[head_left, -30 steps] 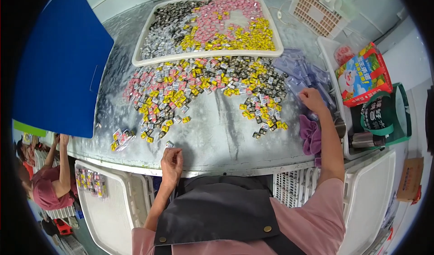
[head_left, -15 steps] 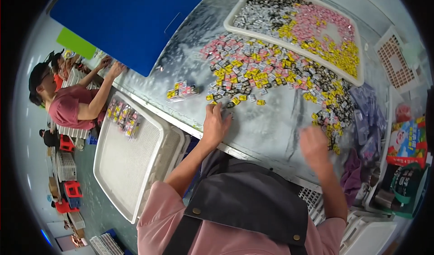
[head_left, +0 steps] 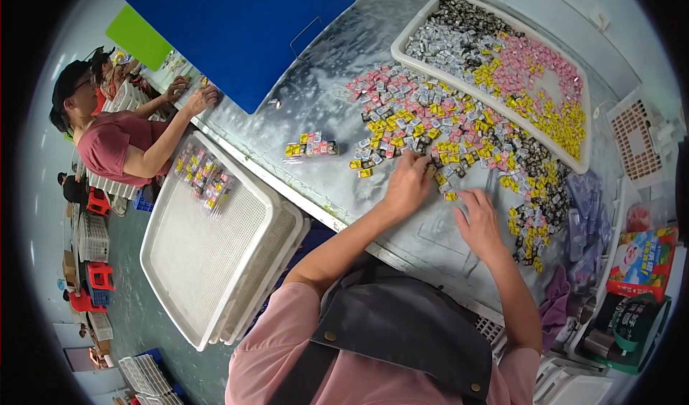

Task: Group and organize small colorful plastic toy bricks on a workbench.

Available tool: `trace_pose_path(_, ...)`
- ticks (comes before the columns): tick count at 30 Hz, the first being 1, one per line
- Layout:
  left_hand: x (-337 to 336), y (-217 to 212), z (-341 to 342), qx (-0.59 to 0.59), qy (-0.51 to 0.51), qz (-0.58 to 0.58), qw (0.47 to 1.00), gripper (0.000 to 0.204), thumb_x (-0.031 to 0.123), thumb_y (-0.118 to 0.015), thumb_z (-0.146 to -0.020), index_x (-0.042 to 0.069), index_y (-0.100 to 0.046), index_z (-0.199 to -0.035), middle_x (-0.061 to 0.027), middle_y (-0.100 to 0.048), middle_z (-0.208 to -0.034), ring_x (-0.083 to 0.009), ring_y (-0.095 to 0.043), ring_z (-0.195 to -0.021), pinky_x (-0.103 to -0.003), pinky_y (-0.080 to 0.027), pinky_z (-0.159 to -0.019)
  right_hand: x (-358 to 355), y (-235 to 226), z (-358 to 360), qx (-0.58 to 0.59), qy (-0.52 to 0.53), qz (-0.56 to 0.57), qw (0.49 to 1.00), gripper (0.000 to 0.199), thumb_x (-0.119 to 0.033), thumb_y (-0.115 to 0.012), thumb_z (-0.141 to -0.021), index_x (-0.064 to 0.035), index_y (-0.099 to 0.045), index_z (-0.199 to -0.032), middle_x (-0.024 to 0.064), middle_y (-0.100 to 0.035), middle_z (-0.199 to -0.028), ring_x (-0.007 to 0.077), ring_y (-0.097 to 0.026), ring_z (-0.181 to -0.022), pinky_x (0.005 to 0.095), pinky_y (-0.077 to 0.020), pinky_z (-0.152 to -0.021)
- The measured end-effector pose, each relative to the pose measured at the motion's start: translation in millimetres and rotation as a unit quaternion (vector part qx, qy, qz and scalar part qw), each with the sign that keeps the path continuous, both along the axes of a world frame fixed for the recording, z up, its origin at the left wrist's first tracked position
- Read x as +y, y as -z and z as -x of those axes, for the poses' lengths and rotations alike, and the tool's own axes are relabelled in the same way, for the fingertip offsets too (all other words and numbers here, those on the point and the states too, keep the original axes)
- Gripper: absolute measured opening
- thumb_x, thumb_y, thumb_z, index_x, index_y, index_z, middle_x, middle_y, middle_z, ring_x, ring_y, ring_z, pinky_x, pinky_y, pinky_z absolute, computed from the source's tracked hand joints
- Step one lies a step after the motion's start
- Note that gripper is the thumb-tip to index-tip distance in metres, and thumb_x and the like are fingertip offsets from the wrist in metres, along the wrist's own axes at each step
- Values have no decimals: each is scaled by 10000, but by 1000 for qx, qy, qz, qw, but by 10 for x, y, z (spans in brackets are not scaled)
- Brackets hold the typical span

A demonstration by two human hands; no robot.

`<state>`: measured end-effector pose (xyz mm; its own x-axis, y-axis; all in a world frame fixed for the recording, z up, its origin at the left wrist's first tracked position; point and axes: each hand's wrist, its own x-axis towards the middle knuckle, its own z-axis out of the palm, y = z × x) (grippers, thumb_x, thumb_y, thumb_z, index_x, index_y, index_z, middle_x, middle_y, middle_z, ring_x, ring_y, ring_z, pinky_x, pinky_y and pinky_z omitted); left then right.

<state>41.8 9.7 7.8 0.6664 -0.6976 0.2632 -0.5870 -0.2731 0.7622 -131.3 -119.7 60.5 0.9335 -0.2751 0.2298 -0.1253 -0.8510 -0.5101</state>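
Small square pieces (head_left: 459, 150) in yellow, pink, black and pale grey lie in a loose heap on the grey table (head_left: 323, 189). At the heap's near edge is my left hand (head_left: 409, 186), its fingers bent and close together over the pieces; what they hold, if anything, is hidden. My right hand (head_left: 481, 225) hovers just right of it, thumb and fingers apart, with nothing visible in it. A few pieces (head_left: 450, 195) lie between the two hands. To the left, a clear plastic pack (head_left: 311, 149) holds rows of the same pieces.
A white tray (head_left: 495, 91) of pieces sorted by colour stands at the back right. A blue board (head_left: 237, 31) covers the far left. Stacked white trays (head_left: 208, 261) bear filled packs. Purple-tinted clear plastic cases (head_left: 588, 211) lie right. A co-worker (head_left: 118, 139) works at left.
My left hand has moved right and farther onto the heap's edge. My right hand has shifted left toward it and its fingers have spread. The view has turned slightly.
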Motion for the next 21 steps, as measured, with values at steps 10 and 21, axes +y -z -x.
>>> trace_pose_path(10,266,284,-388,-177,-173,-114,962,542,353,-602,-960,51,-524,-1404,-288,-356,-1500,-550,-311,-1360,-663,-236,-1112,-169,379,-659,153,61,-56,985,349,-111,-743,-829,3,-618,-1134,223,-560,-1120,432,-616,-999,490,-508,-848)
trace_pose_path(21,-389,337,-12,-114,18,26,993,470,144,-652,-859,32,-580,-1310,-290,-356,-1478,-548,-262,-1387,-670,-201,-1136,-390,530,-191,35,121,-107,986,295,-57,-733,-824,2,-636,-1097,198,-561,-1078,399,-625,-940,465,-513,-818)
